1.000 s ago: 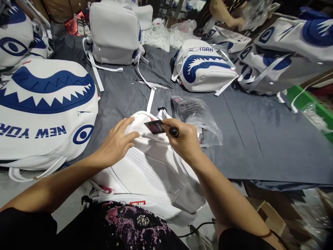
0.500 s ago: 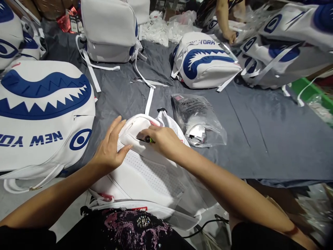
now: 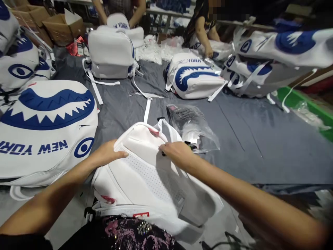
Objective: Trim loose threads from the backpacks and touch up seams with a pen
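Observation:
A white backpack [image 3: 137, 180] lies tilted in front of me, leaning from the table edge towards my lap, its dotted mesh panel facing up. My left hand [image 3: 110, 152] grips its upper left edge, thumb on the near face and fingers hidden behind. Over the bag's upper right part, my right hand [image 3: 177, 152] is closed, with a small dark end showing at its fingertips. A black-and-green piece [image 3: 191, 146] shows just behind that hand, seemingly part of a small tool held in it; its kind is unclear. A clear plastic bag [image 3: 205, 135] holding white tags lies just beyond.
A large white-and-blue backpack [image 3: 49, 139] lies at left. Further back stand a plain-faced white backpack [image 3: 111, 52] and a shark-mouth backpack [image 3: 195, 78]. More bags are piled at right, by a green crate [image 3: 307, 104]. Two people work across the grey-covered table [image 3: 241, 152].
My left hand has gone from spread fingers over the bag's top to holding its edge. My right hand has moved right, away from the slit-like opening. The view has tilted up.

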Demonstrator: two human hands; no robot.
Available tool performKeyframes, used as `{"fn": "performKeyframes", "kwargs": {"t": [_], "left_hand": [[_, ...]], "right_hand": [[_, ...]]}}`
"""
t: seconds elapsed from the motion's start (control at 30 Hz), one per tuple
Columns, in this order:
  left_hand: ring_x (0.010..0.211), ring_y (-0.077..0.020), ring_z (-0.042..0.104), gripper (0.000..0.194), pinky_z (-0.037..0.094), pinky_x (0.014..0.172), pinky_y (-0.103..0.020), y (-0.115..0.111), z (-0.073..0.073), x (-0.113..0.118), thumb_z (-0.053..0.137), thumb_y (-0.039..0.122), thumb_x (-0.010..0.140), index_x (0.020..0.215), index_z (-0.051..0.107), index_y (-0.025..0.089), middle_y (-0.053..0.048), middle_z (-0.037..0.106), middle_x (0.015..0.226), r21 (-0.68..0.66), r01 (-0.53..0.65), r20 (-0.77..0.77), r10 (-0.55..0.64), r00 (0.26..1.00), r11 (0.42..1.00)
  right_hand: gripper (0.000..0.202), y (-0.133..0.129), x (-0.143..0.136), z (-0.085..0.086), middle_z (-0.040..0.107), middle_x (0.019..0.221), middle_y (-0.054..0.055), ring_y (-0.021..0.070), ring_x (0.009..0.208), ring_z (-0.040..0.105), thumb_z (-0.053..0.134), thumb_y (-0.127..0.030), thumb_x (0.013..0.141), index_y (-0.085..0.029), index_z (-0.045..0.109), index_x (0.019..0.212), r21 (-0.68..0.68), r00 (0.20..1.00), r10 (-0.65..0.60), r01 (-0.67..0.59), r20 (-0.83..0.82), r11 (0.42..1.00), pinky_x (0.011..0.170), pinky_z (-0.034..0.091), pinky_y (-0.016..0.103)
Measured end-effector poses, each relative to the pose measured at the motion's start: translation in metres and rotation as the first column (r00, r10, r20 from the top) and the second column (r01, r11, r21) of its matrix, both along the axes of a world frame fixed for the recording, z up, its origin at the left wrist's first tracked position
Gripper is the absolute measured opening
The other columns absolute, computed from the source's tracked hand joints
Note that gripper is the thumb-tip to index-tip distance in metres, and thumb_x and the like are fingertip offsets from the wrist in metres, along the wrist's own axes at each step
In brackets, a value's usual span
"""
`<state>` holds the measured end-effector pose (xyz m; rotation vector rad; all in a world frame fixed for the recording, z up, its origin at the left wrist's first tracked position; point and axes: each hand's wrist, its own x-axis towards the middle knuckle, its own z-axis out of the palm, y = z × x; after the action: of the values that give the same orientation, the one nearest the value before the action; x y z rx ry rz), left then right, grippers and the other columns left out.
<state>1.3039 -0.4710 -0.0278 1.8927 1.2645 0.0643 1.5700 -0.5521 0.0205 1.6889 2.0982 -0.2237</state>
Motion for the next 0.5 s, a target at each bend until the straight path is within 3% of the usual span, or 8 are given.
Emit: {"fn": "performKeyframes", "kwargs": {"t": [0.07, 0.1, 0.17, 0.23, 0.27, 0.33, 0.43, 0.5], "left_hand": [[0.112, -0.0318, 0.068, 0.053, 0.052, 0.093, -0.038, 0.001, 0.003, -0.006, 0.069, 0.052, 0.078, 0.119, 0.069, 0.02, -0.007, 0.074, 0.119, -0.039, 0.035, 0.096, -0.031, 0.995, 0.999], [0.106, -0.0306, 0.07, 0.046, 0.052, 0.088, -0.036, -0.001, 0.007, -0.007, 0.068, 0.05, 0.078, 0.111, 0.072, 0.019, -0.006, 0.076, 0.112, -0.028, 0.038, 0.117, -0.035, 0.993, 0.999], [0.094, -0.0283, 0.072, 0.035, 0.052, 0.077, -0.033, -0.011, 0.024, -0.005, 0.067, 0.046, 0.079, 0.099, 0.075, 0.018, -0.005, 0.077, 0.097, 0.029, 0.043, 0.126, -0.046, 0.991, 0.999], [0.087, -0.0265, 0.073, 0.028, 0.051, 0.072, -0.031, -0.027, 0.057, 0.005, 0.068, 0.042, 0.081, 0.094, 0.075, 0.018, -0.004, 0.077, 0.089, 0.145, 0.106, 0.122, -0.124, 0.985, 0.984], [0.086, -0.0259, 0.073, 0.025, 0.051, 0.072, -0.032, -0.035, 0.08, 0.012, 0.068, 0.038, 0.082, 0.096, 0.076, 0.019, -0.004, 0.077, 0.088, 0.232, 0.161, 0.11, -0.19, 0.976, 0.959], [0.091, -0.0259, 0.074, 0.023, 0.054, 0.078, -0.034, -0.046, 0.137, 0.028, 0.069, 0.03, 0.082, 0.102, 0.076, 0.021, -0.004, 0.078, 0.093, 0.42, 0.307, 0.043, -0.357, 0.933, 0.854], [0.11, -0.0267, 0.07, 0.021, 0.057, 0.094, -0.036, -0.037, 0.234, 0.04, 0.072, 0.02, 0.078, 0.099, 0.075, 0.02, 0.0, 0.076, 0.11, 0.6, 0.422, -0.106, -0.455, 0.884, 0.68], [0.126, -0.0296, 0.061, 0.021, 0.051, 0.103, -0.04, -0.016, 0.289, 0.034, 0.066, 0.026, 0.083, 0.1, 0.074, 0.017, 0.007, 0.069, 0.127, 0.662, 0.362, -0.154, -0.354, 0.922, 0.656]], "right_hand": [[0.028, -0.019, 0.009, -0.001, 0.074, 0.096, 0.015, 0.0241, 0.079, 0.071, 0.049, -0.001, 0.09, -0.011, 0.07, 0.106, 0.043, 0.992, -0.123, 0.124, -0.033, 0.991, 0.059, 0.04, 0.028], [0.024, -0.03, 0.01, -0.001, 0.073, 0.093, 0.014, 0.0223, 0.079, 0.07, 0.05, -0.005, 0.092, -0.012, 0.07, 0.103, 0.003, 0.971, -0.207, 0.209, -0.117, 0.978, 0.06, 0.042, 0.027], [0.018, -0.056, 0.01, -0.002, 0.072, 0.088, 0.01, 0.0187, 0.076, 0.069, 0.053, -0.016, 0.093, -0.014, 0.069, 0.101, -0.308, 0.84, -0.418, 0.319, -0.345, 0.896, 0.06, 0.045, 0.024], [0.026, -0.083, 0.009, 0.002, 0.071, 0.091, 0.008, 0.0172, 0.076, 0.068, 0.059, -0.028, 0.09, -0.016, 0.067, 0.111, -0.635, 0.621, -0.63, 0.26, -0.467, 0.727, 0.057, 0.049, 0.021], [0.037, -0.096, 0.01, 0.009, 0.071, 0.099, 0.009, 0.0179, 0.079, 0.068, 0.061, -0.035, 0.088, -0.018, 0.065, 0.12, -0.719, 0.523, -0.703, 0.223, -0.482, 0.658, 0.056, 0.051, 0.021], [0.06, -0.116, 0.013, 0.035, 0.069, 0.119, 0.013, 0.0201, 0.084, 0.069, 0.065, -0.051, 0.084, -0.02, 0.059, 0.135, -0.743, 0.4, -0.772, 0.266, -0.495, 0.614, 0.06, 0.057, 0.025], [0.075, -0.114, 0.017, 0.103, 0.064, 0.136, 0.014, 0.0209, 0.075, 0.072, 0.066, -0.069, 0.079, -0.028, 0.059, 0.141, -0.656, 0.374, -0.749, 0.364, -0.548, 0.661, 0.068, 0.063, 0.033], [0.065, -0.086, 0.014, 0.154, 0.068, 0.131, 0.013, 0.0222, 0.069, 0.072, 0.07, -0.068, 0.075, -0.032, 0.07, 0.129, -0.53, 0.403, -0.663, 0.4, -0.631, 0.748, 0.067, 0.064, 0.036]]}}
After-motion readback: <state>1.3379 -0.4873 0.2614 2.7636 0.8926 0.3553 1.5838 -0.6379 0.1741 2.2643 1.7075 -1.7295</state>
